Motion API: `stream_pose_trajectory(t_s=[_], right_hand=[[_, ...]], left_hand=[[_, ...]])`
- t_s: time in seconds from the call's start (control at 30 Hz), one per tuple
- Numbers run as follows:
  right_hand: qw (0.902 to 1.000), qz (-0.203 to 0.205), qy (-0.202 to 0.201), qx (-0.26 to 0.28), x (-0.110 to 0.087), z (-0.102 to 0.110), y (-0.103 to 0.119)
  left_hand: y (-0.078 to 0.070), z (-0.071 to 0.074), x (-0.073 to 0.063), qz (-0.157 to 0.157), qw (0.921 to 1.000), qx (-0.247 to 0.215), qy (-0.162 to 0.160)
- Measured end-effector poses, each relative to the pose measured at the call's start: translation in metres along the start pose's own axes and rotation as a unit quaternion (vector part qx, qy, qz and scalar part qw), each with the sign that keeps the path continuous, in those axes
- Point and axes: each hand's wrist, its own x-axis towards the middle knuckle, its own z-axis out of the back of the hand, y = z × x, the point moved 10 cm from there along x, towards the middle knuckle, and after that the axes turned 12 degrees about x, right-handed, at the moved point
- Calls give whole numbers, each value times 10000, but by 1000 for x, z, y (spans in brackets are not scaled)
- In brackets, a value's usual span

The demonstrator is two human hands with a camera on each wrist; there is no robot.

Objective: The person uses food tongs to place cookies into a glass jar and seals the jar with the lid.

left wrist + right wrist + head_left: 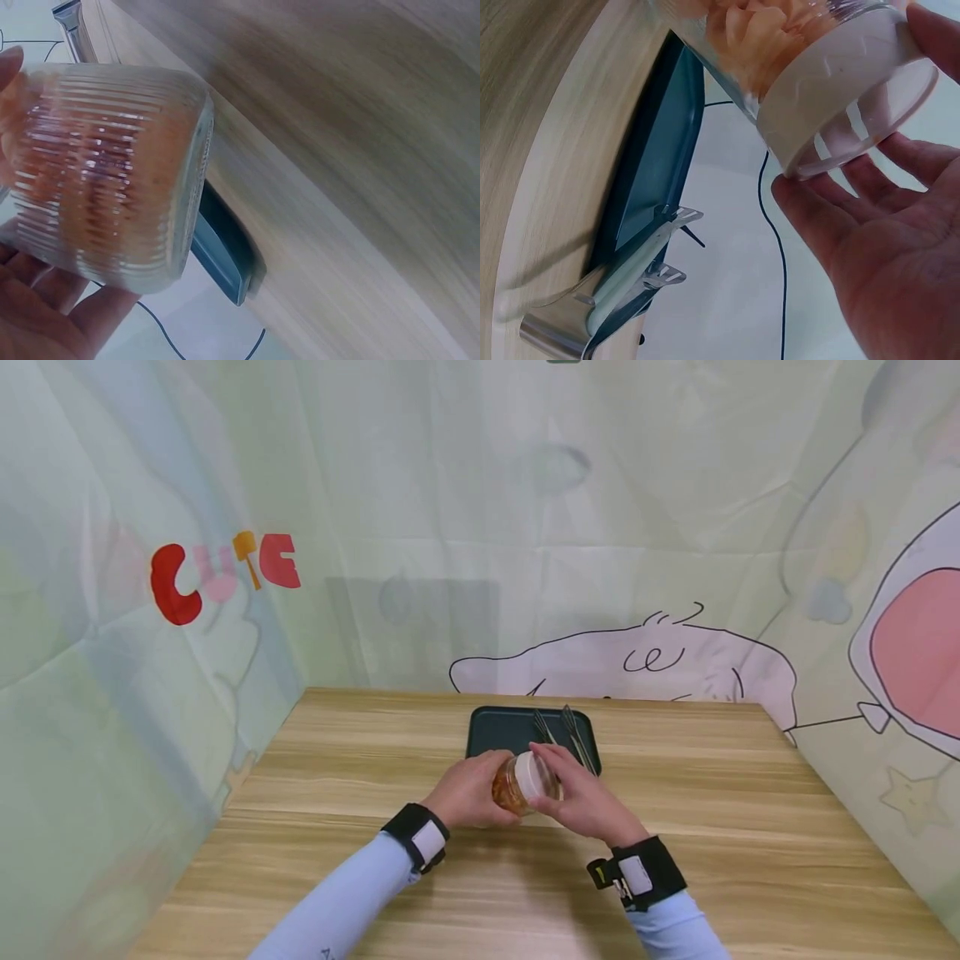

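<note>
Tilted on its side over the wooden table, a clear ribbed jar [507, 790] is held up between both hands. Orange, wavy-looking pieces fill it, seen through the wall in the left wrist view. My left hand [468, 792] grips the jar's body around its base end. The fingertips and thumb of my right hand [588, 795] hold the rim of the white lid [840, 75], which has a clear top and sits on the jar's mouth. The lid end points to the right in the head view.
Just behind the hands lies a dark teal tray [497, 732]. Metal tongs [622, 289] with slotted tips rest across its right side. A printed cloth wall [405, 527] rises along the table's back edge, with more cloth at both sides.
</note>
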Motion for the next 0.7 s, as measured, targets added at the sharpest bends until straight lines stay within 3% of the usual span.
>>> stream_pose_trajectory(t_s=[0.3,0.7], right_hand=[[9990,-246,-243,-281,-1,1,-4],[9998,70,-112,-161,-1,5,2]], left_hand=[[-2,-1,1,-88,9999,90,-36],[-2,-1,2,-59,10000,20,-13]])
